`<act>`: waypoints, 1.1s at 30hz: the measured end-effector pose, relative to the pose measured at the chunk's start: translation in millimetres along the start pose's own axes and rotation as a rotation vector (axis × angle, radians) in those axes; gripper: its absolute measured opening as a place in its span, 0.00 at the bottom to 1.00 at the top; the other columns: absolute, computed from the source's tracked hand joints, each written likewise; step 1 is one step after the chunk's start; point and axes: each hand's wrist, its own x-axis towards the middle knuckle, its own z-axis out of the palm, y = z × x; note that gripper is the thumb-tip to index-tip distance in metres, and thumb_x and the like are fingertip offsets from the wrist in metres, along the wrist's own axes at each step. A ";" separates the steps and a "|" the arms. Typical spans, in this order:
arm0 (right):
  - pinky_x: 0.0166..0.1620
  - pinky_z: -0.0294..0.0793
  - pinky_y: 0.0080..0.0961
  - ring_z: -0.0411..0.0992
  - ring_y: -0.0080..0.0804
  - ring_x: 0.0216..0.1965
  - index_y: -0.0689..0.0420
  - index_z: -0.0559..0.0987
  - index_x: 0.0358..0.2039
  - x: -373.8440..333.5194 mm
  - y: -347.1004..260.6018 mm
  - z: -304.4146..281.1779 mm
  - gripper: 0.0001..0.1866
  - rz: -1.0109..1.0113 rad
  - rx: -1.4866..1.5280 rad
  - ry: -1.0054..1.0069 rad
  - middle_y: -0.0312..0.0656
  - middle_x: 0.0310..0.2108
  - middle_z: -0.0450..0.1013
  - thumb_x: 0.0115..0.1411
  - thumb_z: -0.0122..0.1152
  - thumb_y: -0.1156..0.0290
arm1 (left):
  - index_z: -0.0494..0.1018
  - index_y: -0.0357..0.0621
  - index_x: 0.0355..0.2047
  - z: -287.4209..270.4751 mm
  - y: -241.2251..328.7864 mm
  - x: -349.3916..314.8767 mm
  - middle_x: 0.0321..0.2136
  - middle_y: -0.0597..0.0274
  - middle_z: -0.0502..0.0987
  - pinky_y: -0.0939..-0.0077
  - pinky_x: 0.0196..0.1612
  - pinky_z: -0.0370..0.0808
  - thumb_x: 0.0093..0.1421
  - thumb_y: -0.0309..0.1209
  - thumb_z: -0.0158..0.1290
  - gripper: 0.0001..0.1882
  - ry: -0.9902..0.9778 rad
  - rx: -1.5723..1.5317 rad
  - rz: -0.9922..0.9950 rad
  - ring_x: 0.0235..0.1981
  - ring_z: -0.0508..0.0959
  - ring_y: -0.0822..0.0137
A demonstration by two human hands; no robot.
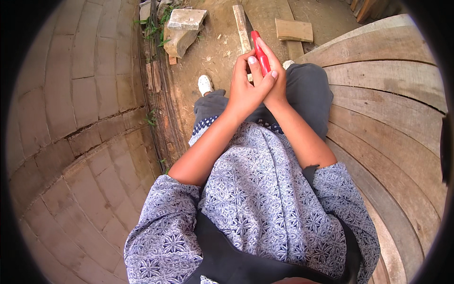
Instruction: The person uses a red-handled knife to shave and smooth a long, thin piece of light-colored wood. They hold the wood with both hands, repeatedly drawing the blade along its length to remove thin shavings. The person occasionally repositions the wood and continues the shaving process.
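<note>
A slim red object (261, 56), shaped like a tool handle with a waist in its middle, lies between my two hands; its exact kind cannot be told. My left hand (245, 89) is closed at its lower left, with curled fingers and the thumb laid across its lower end. Against its right side presses my right hand (278, 78), fingers running up along it and the thumb folded in. The two hands touch at the palms and partly hide each other's fingers. Just beyond them, a narrow wooden strip (240, 26) with a dark side edge lies low down.
On my left rises a wall of large blocks (85, 94), with thin dark rods (165, 104) along its foot. Stacked planks (388, 75) curve along my right. Ahead on the dirt ground are stone pieces (187, 20) and a short board (294, 30). A white shoe (205, 84) shows below.
</note>
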 end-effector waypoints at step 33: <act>0.43 0.77 0.31 0.79 0.36 0.37 0.59 0.69 0.64 51.5 59.9 39.4 0.31 0.034 -0.121 -0.053 0.53 0.36 0.79 0.62 0.60 0.65 | 0.60 0.38 0.56 -7.8 -59.4 65.9 0.46 0.51 0.72 0.71 0.52 0.73 0.59 0.44 0.64 0.35 0.065 -0.148 -0.154 0.50 0.74 0.62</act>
